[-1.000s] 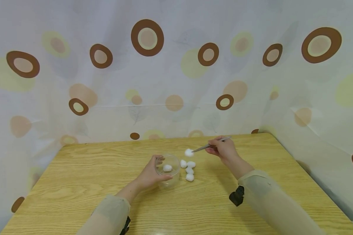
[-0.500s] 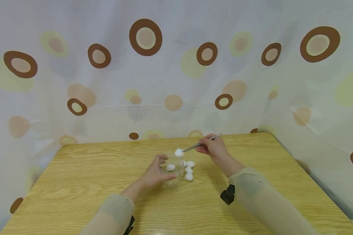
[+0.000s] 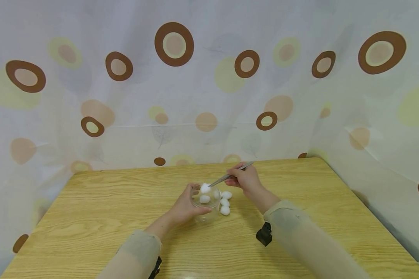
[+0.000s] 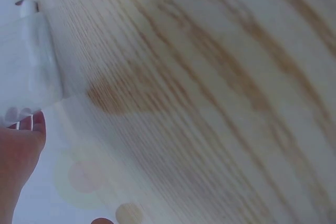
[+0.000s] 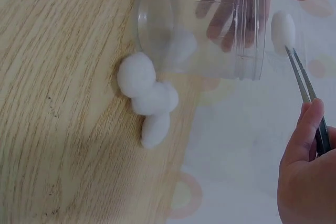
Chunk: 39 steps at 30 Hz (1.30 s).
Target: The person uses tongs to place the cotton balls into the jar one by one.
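Note:
My left hand (image 3: 187, 206) grips a clear round container (image 3: 209, 213), fingers at its far side and thumb at the near side. A white cotton ball (image 3: 205, 199) shows within the container's outline. My right hand (image 3: 248, 179) pinches metal tweezers (image 3: 220, 179). At their tips is another cotton ball (image 3: 205, 188), over the container's mouth; in the right wrist view this held ball (image 5: 283, 30) is just outside the rim. Several cotton balls (image 5: 152, 98) lie on the table beside the container, one partly seen through its wall. In the left wrist view the left hand (image 4: 21, 150) shows at the edge.
The wooden table (image 3: 108, 217) extends around both hands. A patterned curtain (image 3: 195, 97) hangs behind it and along its sides. Dark wrist devices sit at both sleeves, the right one (image 3: 264, 234) fully in view.
My right hand has moved left with the tweezers and their cotton ball, from behind the loose balls to over the container. The container in my left hand has shifted slightly right.

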Tool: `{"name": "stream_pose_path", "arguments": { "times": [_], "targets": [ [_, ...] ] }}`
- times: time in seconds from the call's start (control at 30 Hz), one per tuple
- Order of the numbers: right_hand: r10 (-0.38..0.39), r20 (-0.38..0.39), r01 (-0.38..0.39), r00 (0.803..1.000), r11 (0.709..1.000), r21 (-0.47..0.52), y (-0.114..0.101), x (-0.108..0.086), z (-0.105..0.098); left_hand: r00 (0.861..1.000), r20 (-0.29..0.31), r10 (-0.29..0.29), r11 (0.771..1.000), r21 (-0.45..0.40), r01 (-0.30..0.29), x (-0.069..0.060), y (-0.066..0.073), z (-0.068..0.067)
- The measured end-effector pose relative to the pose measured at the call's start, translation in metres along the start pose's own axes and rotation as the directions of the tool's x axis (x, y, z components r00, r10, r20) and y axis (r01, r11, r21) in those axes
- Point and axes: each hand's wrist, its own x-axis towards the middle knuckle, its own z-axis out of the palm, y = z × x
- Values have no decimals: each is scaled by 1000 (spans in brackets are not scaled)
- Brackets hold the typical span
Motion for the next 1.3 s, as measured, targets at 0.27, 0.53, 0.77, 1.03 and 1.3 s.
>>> {"name": "stream_pose_path", "arguments": {
  "times": [0.27, 0.53, 0.77, 1.03, 1.3],
  "targets": [
    [-16, 17, 16, 1000, 999, -31, 4, 0, -2, 1000, 3, 14, 1000, 7, -14, -1, 0, 0],
    [8, -28, -8, 1000, 1000, -18, 6, 3, -21, 1000, 10, -8, 1000, 13, 8, -4, 3, -1],
    [11, -97, -17, 995, 998, -61, 11, 5, -43, 1000, 20, -2, 1000, 8, 2, -4, 3, -1],
    [-4, -174, -26, 985, 986, -167, 24, 10, -58, 1000, 19, 2, 1000, 9, -2, -3, 1, -1],
    [3, -207, -50, 978, 974, -223, 34, 15, -62, 1000, 18, 6, 1000, 12, -6, -3, 0, 0]
  ]
}}
